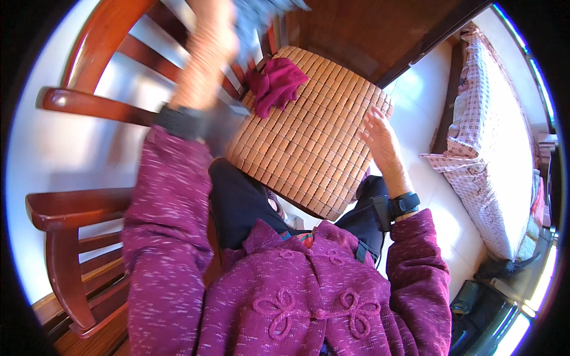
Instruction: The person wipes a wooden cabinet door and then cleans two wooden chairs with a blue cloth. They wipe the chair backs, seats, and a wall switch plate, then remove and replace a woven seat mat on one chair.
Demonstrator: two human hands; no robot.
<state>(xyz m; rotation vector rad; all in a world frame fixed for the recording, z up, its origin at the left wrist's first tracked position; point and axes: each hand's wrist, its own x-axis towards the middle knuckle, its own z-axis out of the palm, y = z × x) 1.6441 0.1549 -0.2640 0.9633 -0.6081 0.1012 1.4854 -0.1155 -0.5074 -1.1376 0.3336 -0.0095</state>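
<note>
My left hand (216, 31) is raised at the top of the view, blurred and partly cut off. A grey-blue cloth (262, 22), equally blurred, hangs from it; the fingers' grip cannot be made out clearly. Below and to the right of that hand, a crumpled magenta cloth (277, 85) lies on the bamboo-tile mat (307, 147), near its far left edge. My right hand (380, 135) holds nothing. Its fingers are apart above the mat's right edge; whether they touch it cannot be told.
A red-brown wooden chair (58, 211) with slatted sides stands at left. A dark wooden panel (338, 40) rises behind the mat. To the right are the tiled floor (432, 196) and a bed (494, 147) with a patterned cover. My knees are against the mat's near side.
</note>
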